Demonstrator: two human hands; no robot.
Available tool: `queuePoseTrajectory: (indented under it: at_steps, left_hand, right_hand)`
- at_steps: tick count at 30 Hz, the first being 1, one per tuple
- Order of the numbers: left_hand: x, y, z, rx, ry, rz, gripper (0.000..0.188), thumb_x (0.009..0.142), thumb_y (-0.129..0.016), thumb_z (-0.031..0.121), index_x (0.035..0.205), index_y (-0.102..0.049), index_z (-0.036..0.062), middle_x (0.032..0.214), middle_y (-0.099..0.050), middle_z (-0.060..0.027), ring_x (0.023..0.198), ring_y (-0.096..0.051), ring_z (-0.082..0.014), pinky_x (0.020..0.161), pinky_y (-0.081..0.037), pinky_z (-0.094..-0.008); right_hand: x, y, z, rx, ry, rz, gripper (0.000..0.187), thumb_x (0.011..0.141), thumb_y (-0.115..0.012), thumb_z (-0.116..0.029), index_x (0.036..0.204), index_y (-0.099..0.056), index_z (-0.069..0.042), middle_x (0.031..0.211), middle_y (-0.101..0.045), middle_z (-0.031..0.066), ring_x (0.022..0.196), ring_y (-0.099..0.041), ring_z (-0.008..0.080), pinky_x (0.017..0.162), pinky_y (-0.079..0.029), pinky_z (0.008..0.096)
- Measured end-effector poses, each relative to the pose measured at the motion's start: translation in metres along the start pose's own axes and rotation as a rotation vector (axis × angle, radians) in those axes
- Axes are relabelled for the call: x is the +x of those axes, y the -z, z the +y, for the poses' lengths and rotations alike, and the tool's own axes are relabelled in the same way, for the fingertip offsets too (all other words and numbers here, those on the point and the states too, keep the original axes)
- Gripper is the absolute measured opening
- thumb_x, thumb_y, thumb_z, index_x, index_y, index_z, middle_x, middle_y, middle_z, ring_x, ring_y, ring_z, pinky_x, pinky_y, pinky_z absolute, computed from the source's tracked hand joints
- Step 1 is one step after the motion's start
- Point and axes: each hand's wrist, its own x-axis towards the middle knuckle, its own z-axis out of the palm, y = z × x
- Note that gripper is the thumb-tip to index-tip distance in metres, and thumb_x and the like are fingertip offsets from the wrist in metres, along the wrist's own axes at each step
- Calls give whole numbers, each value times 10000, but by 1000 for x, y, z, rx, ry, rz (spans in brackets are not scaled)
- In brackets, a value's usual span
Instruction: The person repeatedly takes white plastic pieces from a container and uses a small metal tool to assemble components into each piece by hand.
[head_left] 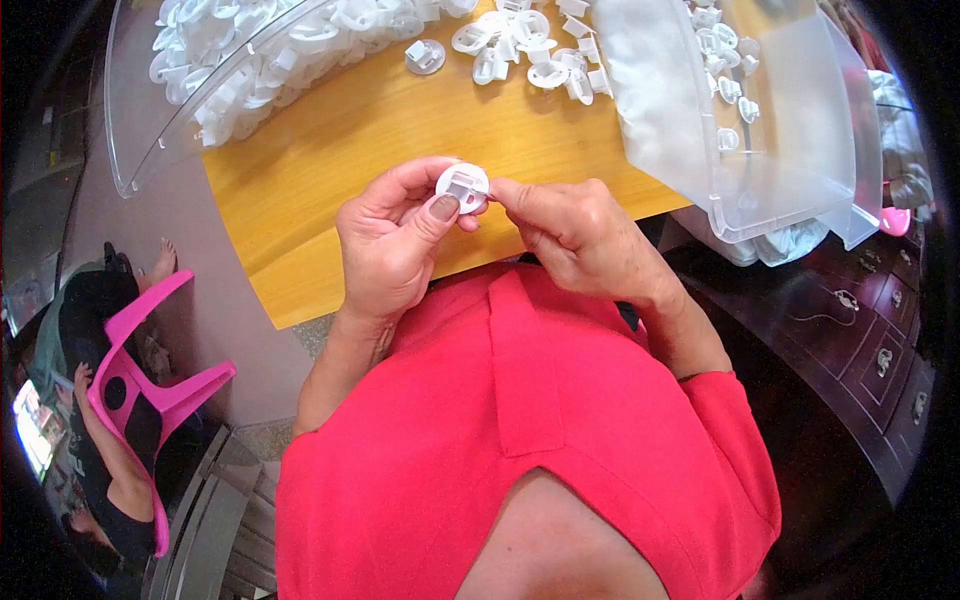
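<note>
Over the near part of the table, my left hand (pixel 395 235) is closed on a round white plastic piece (pixel 462 183), with its thumb across the lower face. A rectangular opening shows in the disc. At the disc's right edge, the fingers of my right hand (pixel 570 225) are drawn together in a pinch; what they hold, if anything, is too small to make out. Similar white plastic pieces (pixel 505 38) lie loose at the table's far side, with one single piece (pixel 424 57) apart from them.
A clear plastic bin (pixel 150 130) heaped with white pieces stands at the far left of the wooden table (pixel 290 240). Another translucent bin (pixel 770 205) with several pieces is at the right. Dark drawers (pixel 850 330) are at the right; a person sits on a pink chair (pixel 125 375) at the left.
</note>
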Motion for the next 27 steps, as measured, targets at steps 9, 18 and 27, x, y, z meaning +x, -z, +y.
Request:
queuePoseTrajectory:
  at_steps: [9, 18, 27]
  left_hand:
    - [0, 4, -3, 49, -4, -25, 260, 862, -599, 14, 1102, -559, -80, 981, -639, -169, 819, -621, -179, 725, -524, -279]
    - [8, 1, -7, -116, 83, 73, 254, 887, -554, 9, 1127, -546, -73, 1005, -627, -153, 849, -621, -193, 737, -528, -287]
    - [5, -5, -3, -48, 68, 101, 227, 896, -541, 16, 1103, -561, -75, 1008, -630, -147, 855, -622, -182, 728, -531, -283]
  right_hand:
    - [4, 0, 2, 211, -103, -34, 407, 779, -506, 83, 1167, -574, -19, 629, -505, 78, 545, -494, 125, 535, -438, 258]
    - [2, -7, -1, -4, -119, 61, 357, 790, -508, 56, 1134, -581, -6, 660, -562, 143, 567, -572, 244, 535, -450, 312]
    - [-3, -9, -13, -476, -69, 64, 478, 715, -551, 55, 1189, -521, 2, 703, -556, 148, 605, -585, 311, 527, -478, 394]
